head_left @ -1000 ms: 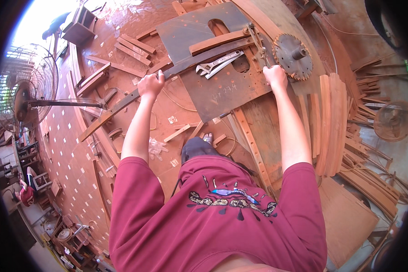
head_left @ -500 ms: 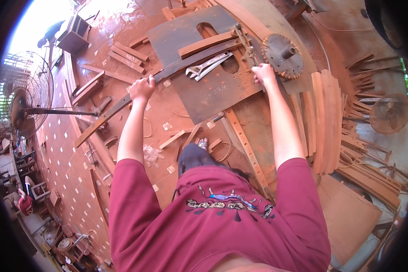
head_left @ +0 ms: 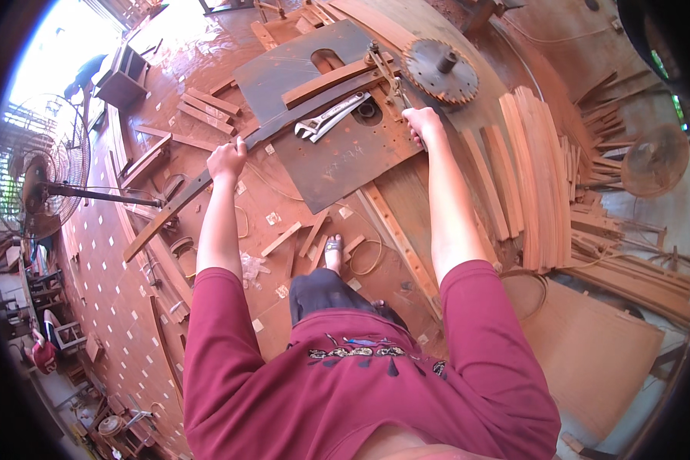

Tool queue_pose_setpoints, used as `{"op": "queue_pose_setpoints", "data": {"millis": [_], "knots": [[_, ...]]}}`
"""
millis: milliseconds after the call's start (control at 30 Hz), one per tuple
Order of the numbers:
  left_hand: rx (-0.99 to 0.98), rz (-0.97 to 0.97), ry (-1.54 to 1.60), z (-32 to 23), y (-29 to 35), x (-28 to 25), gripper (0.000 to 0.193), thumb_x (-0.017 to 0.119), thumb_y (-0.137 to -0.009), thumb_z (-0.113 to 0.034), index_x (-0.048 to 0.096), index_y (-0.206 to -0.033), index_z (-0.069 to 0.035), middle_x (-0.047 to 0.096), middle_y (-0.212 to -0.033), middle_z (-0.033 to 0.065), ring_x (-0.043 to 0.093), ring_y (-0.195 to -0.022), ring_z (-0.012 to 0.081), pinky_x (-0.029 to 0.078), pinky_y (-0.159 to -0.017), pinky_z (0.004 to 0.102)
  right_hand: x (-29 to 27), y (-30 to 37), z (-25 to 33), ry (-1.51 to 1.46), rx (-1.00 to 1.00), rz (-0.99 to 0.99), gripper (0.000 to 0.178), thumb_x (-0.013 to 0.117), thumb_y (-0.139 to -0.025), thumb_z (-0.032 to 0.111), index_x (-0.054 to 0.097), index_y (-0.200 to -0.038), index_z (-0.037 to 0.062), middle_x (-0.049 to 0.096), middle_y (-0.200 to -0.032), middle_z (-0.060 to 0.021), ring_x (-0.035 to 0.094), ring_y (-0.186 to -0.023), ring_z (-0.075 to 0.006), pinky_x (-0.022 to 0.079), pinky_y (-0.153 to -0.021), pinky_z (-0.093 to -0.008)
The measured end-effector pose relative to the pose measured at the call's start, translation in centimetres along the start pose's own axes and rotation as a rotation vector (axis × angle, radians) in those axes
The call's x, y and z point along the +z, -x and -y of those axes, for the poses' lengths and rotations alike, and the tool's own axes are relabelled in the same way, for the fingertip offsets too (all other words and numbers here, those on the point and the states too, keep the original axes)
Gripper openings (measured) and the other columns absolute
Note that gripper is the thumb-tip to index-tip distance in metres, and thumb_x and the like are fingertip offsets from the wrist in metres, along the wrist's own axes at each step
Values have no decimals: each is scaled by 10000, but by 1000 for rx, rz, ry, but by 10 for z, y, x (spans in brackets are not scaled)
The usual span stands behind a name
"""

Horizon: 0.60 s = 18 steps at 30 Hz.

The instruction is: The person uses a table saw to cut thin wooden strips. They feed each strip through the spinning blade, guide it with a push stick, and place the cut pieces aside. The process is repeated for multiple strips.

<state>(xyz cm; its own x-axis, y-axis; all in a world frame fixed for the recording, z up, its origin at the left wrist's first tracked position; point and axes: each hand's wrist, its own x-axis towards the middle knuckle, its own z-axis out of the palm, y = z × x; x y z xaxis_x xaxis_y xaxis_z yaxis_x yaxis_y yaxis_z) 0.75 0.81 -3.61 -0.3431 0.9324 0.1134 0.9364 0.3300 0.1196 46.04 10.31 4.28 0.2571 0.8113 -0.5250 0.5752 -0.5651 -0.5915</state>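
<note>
My left hand is closed round a long, narrow bar. The bar slants from over the floor up onto a dark metal machine plate. At the plate's right side, my right hand is closed on a thin metal handle at a rusty clamp-like fitting. An adjustable wrench lies on the plate between my hands, alongside another silver tool whose kind I cannot tell. A reddish wood strip rests just beyond the bar. Right of the fitting, a toothed circular saw blade sits with a stub shaft at its centre.
Stacked wood boards stand at the right, with a flat sheet nearer me. Wood offcuts and a wire loop lie on the dusty floor by my foot. A stand fan is at the far left.
The view has shifted, so the plate and saw blade appear further left and slightly higher. More of my foot shows. Both hands keep their grips.
</note>
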Motion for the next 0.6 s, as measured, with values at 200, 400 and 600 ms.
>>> {"op": "queue_pose_setpoints", "data": {"millis": [200,400,600], "knots": [[-7,42,30,-11,47,0,626,386,-985,-510,765,-848,-32,719,-888,249,702,-885,414,538,-836,503,-13,31,-37,1,24,10,263,652,-765,294,619,-746,34,583,-617,-48,547,-496,-157,490,-511,-344],[3,27,14,-25,105,6,612,404,-973,-488,765,-804,-24,718,-815,239,714,-809,410,558,-795,498,-20,38,-90,-37,37,46,243,651,-770,272,593,-716,43,539,-579,-39,505,-465,-153,457,-476,-354],[26,29,61,-37,144,1,607,411,-974,-480,764,-778,-26,717,-799,234,711,-792,406,555,-767,502,-24,44,-133,-92,34,63,234,640,-788,254,555,-692,59,498,-552,-25,466,-427,-152,409,-428,-351]]}}
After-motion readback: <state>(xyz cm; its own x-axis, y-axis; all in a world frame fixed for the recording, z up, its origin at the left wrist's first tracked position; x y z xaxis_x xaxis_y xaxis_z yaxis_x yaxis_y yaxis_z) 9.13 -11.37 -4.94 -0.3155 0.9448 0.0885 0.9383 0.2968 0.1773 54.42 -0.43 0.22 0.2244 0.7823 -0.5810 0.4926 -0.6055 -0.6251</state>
